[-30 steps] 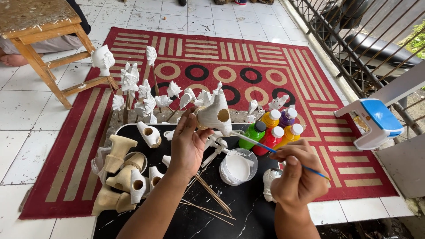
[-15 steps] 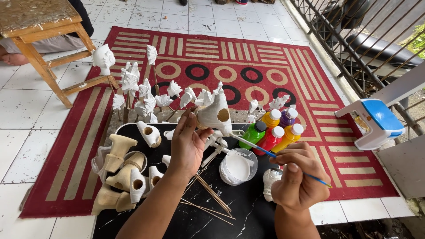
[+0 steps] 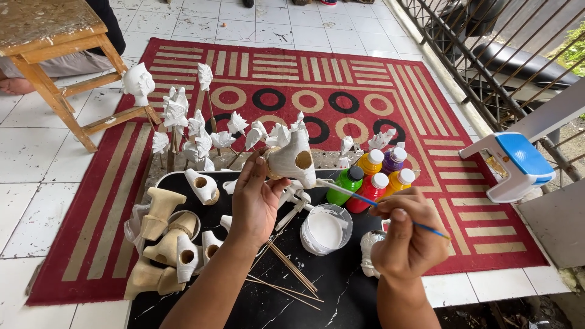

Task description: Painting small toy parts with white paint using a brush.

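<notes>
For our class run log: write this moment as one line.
left hand: holds white figurine | right hand: brush at figurine | white paint cup below

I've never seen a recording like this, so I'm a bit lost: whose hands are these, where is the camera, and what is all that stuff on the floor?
There is one picture, taken by a camera worn on a person's head, looking down at their own two bare hands. The left hand holds up a small white-painted figure with a round hole in its side. The right hand holds a thin blue-handled paintbrush, its tip close to the figure. Below them lies a black board on a red patterned rug. On the board are a bowl of white paint, coloured paint bottles, loose wooden sticks and unpainted tan figures. Behind, finished white figures on sticks stand upright.
</notes>
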